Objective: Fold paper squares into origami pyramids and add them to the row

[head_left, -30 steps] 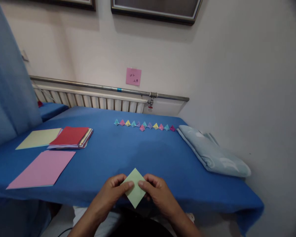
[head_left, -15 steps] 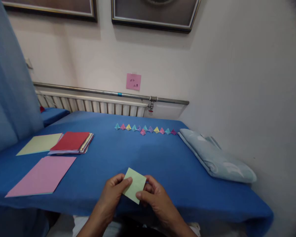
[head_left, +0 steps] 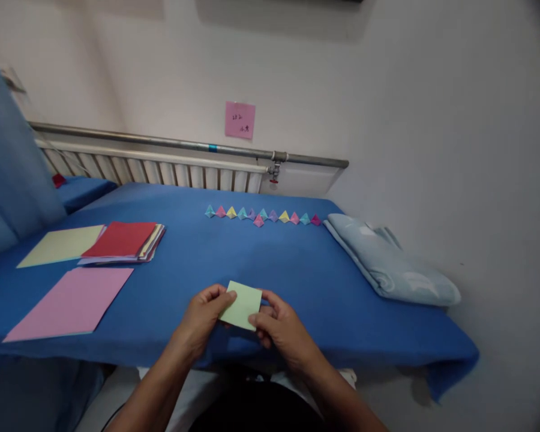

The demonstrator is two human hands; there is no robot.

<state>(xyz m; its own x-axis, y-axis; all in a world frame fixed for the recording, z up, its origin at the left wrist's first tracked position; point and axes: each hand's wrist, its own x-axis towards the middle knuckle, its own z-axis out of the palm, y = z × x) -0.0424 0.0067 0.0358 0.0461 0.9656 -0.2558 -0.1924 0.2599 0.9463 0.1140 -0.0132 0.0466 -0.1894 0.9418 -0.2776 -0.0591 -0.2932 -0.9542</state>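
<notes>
A small square of light green paper (head_left: 242, 304) is held over the near part of the blue-covered table. My left hand (head_left: 206, 313) pinches its left edge, thumb on top and fingers behind. At the lower right corner, my right hand (head_left: 276, 324) grips it the same way. The fingers under the sheet are partly hidden. Beyond the hands lies a row of small folded paper pieces (head_left: 242, 213) in blue, pink, yellow and purple, with one pink piece (head_left: 258, 221) just in front of the row.
To the left lie a stack of coloured paper topped with red (head_left: 120, 239), yellow-green sheets (head_left: 60, 245) and pink sheets (head_left: 69, 305). A folded light blue blanket (head_left: 387, 261) rests at the right. Behind the blue tablecloth (head_left: 184, 252) are a radiator (head_left: 184, 171) and a pipe (head_left: 153, 139).
The view has tilted down, so the scene sits higher in the picture. The green paper has turned slightly between my hands, its edges now more level; both hands keep hold of it.
</notes>
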